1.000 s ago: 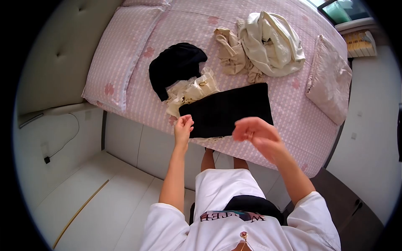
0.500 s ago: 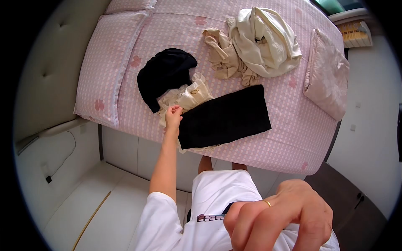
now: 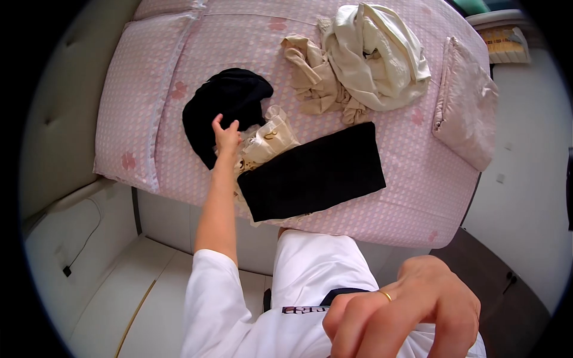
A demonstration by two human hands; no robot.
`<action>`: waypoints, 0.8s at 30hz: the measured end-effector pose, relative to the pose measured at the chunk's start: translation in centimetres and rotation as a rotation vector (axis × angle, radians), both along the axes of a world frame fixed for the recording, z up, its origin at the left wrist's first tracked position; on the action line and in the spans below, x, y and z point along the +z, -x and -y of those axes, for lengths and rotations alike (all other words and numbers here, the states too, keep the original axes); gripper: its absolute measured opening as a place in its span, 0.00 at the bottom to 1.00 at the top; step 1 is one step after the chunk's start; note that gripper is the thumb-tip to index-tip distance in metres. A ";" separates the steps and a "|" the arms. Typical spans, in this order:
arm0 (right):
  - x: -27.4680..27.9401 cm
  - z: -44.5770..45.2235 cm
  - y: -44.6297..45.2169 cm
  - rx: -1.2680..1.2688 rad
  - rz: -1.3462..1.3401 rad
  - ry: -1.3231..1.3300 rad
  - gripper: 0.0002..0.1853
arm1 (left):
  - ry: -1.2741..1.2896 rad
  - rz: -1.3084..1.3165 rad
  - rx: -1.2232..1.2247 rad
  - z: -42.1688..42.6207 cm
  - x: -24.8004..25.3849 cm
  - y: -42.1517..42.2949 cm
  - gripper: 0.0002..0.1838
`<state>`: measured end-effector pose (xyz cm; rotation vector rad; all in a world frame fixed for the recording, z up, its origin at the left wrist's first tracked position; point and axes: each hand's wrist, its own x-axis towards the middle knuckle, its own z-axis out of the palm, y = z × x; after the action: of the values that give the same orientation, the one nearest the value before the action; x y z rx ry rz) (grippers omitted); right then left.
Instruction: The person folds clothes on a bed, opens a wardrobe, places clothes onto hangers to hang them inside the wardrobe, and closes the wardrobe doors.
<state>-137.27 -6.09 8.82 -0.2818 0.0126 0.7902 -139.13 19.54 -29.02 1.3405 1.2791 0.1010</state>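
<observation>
My left hand [image 3: 227, 137] is over the near edge of a crumpled black garment [image 3: 224, 98], its fingers apart and nothing in them. Just right of it lies a cream ruffled cloth [image 3: 268, 140] with dark and gold print, partly under a flat, folded black cloth [image 3: 313, 173]. Close to the camera at the lower right, my right hand [image 3: 412, 310] has its fingers curled downward, with a gold ring on one. Its fingertips run out of the frame, so anything they hold is hidden.
A beige garment [image 3: 313, 74] and a bundled off-white cloth [image 3: 379, 56] lie on the far part of the pink bed [image 3: 418, 209]. At the right is a folded pink satin item [image 3: 465, 104]; at the left, a pink pillow [image 3: 134, 101].
My left hand has moved from the folded black cloth's corner forward and left to the crumpled black garment, its fingers spreading. My right hand has come back from the bed, close to the camera.
</observation>
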 end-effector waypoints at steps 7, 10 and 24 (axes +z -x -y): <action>-16.0 1.1 -9.4 0.073 1.124 0.901 0.41 | -0.183 -0.154 -0.217 -1.8 -1.0 -4.5 0.38; -28.4 3.2 -15.0 -0.045 1.245 1.508 0.50 | -0.182 -0.299 -0.292 -3.3 -2.3 -5.1 0.37; -37.6 0.0 -19.1 0.030 1.064 1.642 0.12 | -0.005 -0.051 0.122 -2.5 0.3 -3.8 0.35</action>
<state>-118.12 -6.05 -28.75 -2.2270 -0.3600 0.4014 -135.31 22.07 -28.75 1.2756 1.4044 0.1553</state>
